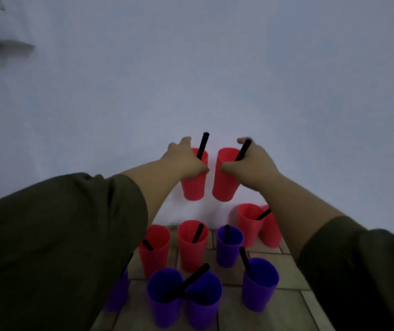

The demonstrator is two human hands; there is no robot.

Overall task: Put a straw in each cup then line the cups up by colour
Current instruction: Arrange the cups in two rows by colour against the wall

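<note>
1. The left hand (186,161) grips a red cup (194,185) near its rim, fingers wrapped round the far side and thumb on the near side.
2. The right hand (251,163) grips a second red cup (224,185) the same way; the two cups stand just beside each other, a narrow gap between them, against a pale wall (191,68).
3. Each held cup has a black straw: the left one's straw (202,145) rises past the fingers, the right one's straw (243,150) leans across that hand.
4. Whether the held cups rest on the floor or are lifted, I cannot tell.
5. Nearer the person, on the tiled floor (274,271), stand more cups, all below the hands:
   - two red (155,249) and (192,244) side by side, each with a straw;
   - two more red at the right, one (249,223) with a straw, the other (271,232) partly hidden behind the right forearm;
   - purple cups (229,247), (259,283), (164,297), (203,302), and one (118,292) half hidden by the left sleeve (59,247).
6. The two nearest purple cups touch, a straw leaning across both rims.
</note>
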